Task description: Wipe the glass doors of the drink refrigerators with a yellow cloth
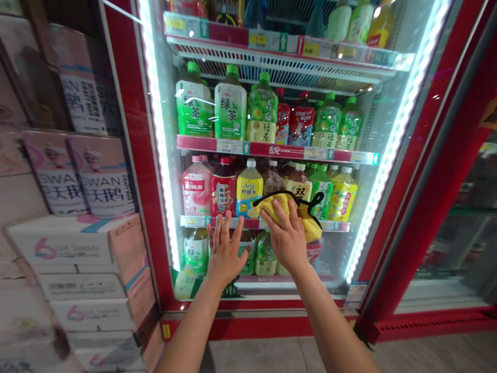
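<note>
My left hand [227,254] is held up in front of the drinks cooler's lower shelves, palm forward and fingers spread, with nothing in it. My right hand [286,233] presses a yellow cloth [313,228] with black edging and a black loop against the cooler's front. Its fingers lie over the cloth, which bunches out to the right. Behind the cloth, several bottles are partly hidden. Left of it stand a yellow-and-blue lemon drink bottle [249,187], a dark red bottle [223,189] and a pink peach drink bottle [196,189].
Green tea bottles [230,106] line the shelf above, behind a red price strip [277,150]. Bright light strips run down both sides of the red-framed cooler [298,318]. Stacked cartons [77,248] stand close on the left. Another red-framed cooler [430,305] is at right. Grey floor [256,357] lies below.
</note>
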### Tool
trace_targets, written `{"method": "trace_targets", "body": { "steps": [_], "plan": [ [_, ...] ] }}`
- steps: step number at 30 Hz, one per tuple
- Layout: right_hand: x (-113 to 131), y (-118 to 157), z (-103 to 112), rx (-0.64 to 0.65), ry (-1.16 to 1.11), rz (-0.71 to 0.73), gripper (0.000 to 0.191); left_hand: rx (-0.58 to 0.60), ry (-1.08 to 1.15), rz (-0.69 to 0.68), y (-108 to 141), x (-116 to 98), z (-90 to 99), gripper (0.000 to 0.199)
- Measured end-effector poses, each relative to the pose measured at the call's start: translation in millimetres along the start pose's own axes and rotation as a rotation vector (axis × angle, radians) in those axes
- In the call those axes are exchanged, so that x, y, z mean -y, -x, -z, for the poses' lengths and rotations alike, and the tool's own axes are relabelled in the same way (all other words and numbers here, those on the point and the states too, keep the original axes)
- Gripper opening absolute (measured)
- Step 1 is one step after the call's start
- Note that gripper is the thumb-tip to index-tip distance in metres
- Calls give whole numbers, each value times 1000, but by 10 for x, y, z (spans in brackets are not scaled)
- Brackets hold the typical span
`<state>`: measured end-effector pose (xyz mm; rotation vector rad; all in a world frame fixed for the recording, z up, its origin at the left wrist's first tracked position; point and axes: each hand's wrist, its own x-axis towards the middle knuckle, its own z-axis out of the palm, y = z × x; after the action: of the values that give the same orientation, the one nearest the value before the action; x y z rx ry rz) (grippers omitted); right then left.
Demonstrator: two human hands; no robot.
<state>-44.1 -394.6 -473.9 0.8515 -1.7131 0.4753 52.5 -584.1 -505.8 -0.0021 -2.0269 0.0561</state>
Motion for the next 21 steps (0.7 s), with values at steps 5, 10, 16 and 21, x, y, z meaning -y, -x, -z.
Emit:
{"method": "trace_targets", "body": {
  "steps": [5,10,16,21],
  "plan": [
    [-272,266,-20,-229,68,-35,51,-4,-1,18,28,70,21,101],
    [-110,-45,-87,-253,-55,-196,61,20,14,16,55,122,14,102],
    [210,155,-175,-54,2,85,52,39,12,11,101,180,24,98],
    [-85,232,-164,-252,-14,25,54,13,-14,40,167,282,98,92]
  ]
}}
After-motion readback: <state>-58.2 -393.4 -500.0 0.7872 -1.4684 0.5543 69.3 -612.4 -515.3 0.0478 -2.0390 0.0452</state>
